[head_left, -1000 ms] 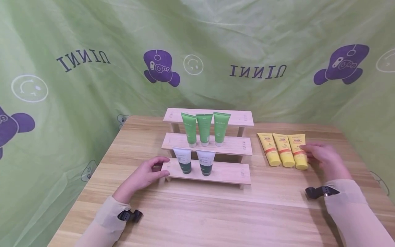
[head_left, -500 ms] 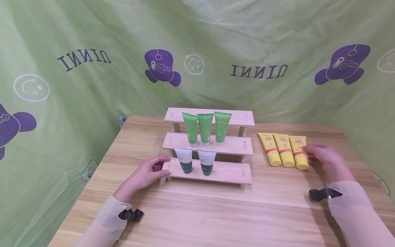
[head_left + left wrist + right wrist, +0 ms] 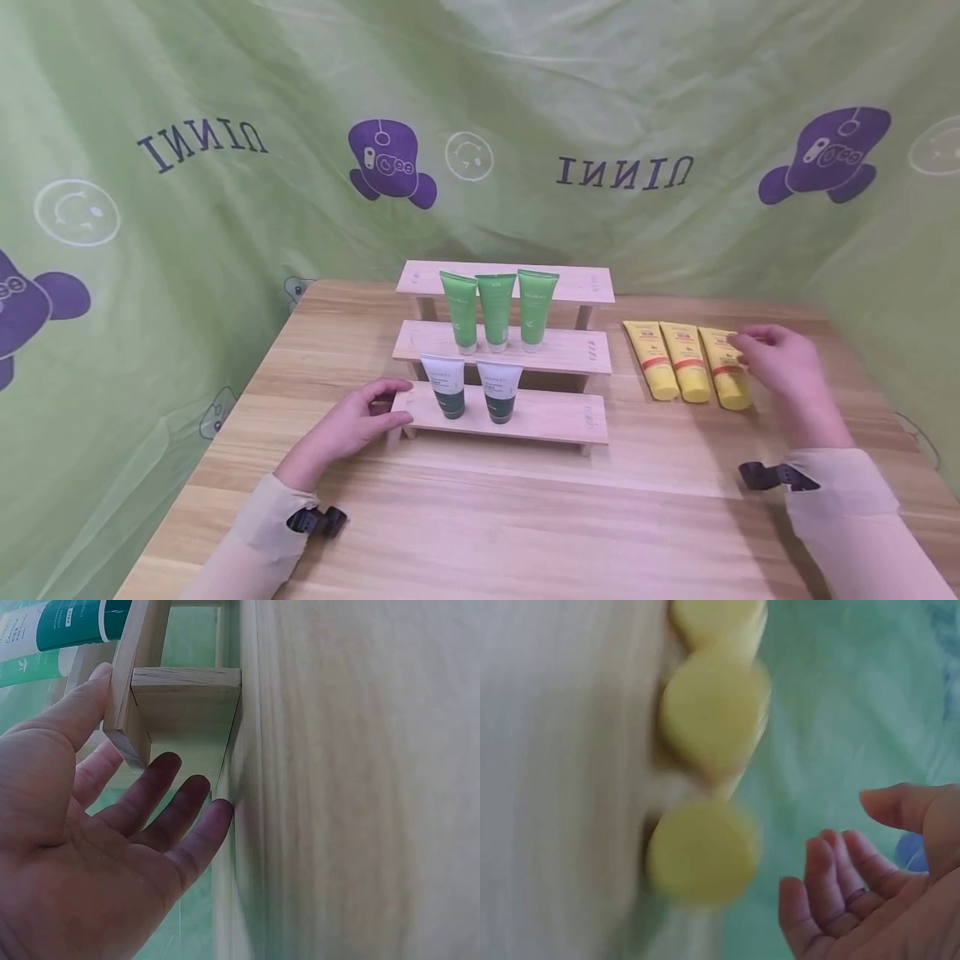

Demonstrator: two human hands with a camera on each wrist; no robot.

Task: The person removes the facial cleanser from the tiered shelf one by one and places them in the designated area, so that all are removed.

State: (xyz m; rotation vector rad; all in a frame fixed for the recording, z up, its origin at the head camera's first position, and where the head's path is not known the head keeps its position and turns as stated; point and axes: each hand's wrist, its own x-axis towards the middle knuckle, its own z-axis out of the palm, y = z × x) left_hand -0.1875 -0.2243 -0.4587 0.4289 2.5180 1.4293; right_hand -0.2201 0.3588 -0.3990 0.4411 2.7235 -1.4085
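My left hand (image 3: 352, 425) holds the left end of the lowest shelf of a three-step wooden display stand (image 3: 555, 421). In the left wrist view, the thumb lies on the board (image 3: 127, 712) while the other fingers curve below and behind it. Two white-and-dark-green squeeze tubes stand on that lowest shelf, one of them the left tube (image 3: 446, 387). My right hand (image 3: 783, 375) hovers over the rightmost yellow squeeze tube (image 3: 726, 375); in the right wrist view its fingers are loosely bent, with nothing between them. Beside that tube lie the middle yellow tube (image 3: 686, 362) and the left yellow tube (image 3: 651, 358).
Three green tubes, including the middle green tube (image 3: 496, 312), stand on the stand's second shelf. The stand rests on a wood-grain table (image 3: 487, 517). A green printed cloth (image 3: 300, 167) hangs behind and at the sides.
My right hand has risen and moved slightly left over the top of the rightmost yellow tube, from its right side. That tube has turned slightly. The left hand stays put.
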